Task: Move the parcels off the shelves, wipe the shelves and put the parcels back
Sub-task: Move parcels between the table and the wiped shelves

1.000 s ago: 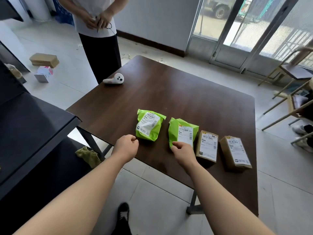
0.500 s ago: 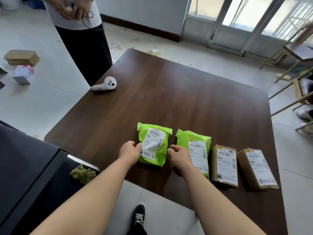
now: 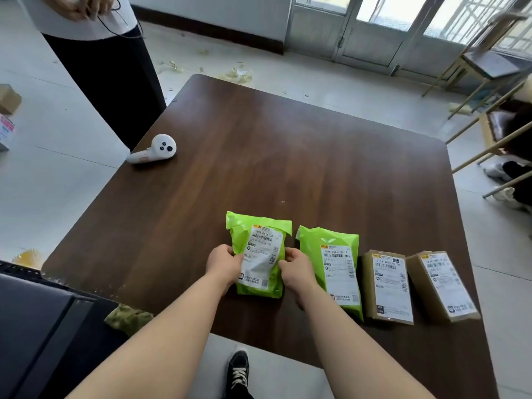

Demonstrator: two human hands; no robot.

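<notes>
Pinching the green parcel (image 3: 260, 251) between them, your left hand (image 3: 225, 265) and right hand (image 3: 297, 272) clamped its side edges; it looked soft, light, slippery.

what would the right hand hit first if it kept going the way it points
The left green parcel: the right hand grips its right edge, pointing forward and left across it. Beyond that, only bare table seems to lie in line, though depth is unclear.
</notes>
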